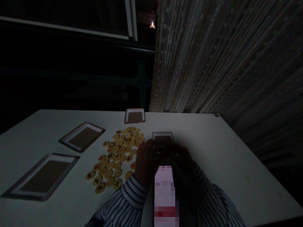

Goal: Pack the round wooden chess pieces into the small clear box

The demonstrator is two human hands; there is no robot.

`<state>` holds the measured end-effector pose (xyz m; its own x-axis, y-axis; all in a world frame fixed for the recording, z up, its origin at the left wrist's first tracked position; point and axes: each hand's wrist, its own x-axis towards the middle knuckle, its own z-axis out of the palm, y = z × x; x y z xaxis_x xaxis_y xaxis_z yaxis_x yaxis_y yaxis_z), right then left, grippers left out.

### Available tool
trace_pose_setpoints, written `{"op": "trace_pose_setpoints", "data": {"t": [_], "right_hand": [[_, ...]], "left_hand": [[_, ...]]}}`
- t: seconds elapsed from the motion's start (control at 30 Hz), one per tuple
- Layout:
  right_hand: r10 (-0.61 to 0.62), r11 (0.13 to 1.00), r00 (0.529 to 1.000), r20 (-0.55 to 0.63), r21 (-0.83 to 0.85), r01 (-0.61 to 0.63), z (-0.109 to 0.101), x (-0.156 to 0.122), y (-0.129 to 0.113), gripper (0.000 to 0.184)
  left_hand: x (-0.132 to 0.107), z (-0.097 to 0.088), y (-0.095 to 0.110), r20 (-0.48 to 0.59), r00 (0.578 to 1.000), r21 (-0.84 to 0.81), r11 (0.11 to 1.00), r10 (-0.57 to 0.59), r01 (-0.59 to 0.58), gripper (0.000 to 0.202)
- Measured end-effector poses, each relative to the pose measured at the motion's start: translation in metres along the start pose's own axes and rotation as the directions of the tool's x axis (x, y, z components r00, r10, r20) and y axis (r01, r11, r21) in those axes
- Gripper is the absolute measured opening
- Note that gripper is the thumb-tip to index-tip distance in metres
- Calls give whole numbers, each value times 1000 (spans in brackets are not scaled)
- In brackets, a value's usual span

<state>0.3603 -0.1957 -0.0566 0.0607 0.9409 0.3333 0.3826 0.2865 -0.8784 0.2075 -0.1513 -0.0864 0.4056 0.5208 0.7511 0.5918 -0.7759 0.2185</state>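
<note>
My left hand (146, 156) and my right hand (181, 157) come together over the table in front of me, with fingers curled and fingertips close to each other. Deep shadow covers the space between them, so anything held there cannot be made out. Just beyond the fingers sits a small open box lid or tray (163, 135) with a brown inside, its near part hidden by my hands. To the left of my left hand lies a spread of round wooden Chinese chess pieces (118, 155), some showing red or black characters. Below my hands a lit phone (165, 195) displays a timer.
More shallow open boxes lie on the white table (213, 167): a large one (44, 176) at the near left, a medium one (81, 137) behind it, and a small one (134, 115) at the far edge. A string curtain (189, 56) hangs behind the table.
</note>
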Motion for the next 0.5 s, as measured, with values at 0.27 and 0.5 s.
{"op": "trace_pose_setpoints", "data": {"t": [0.27, 0.5], "right_hand": [[49, 997, 999, -13, 54, -48, 1, 0, 6, 14], [79, 993, 996, -28, 91, -77, 0, -1, 7, 15]], "left_hand": [[-1, 0, 2, -13, 1000, -56, 998, -19, 19, 21], [-2, -1, 1, 70, 996, -160, 984, -62, 73, 25]]}}
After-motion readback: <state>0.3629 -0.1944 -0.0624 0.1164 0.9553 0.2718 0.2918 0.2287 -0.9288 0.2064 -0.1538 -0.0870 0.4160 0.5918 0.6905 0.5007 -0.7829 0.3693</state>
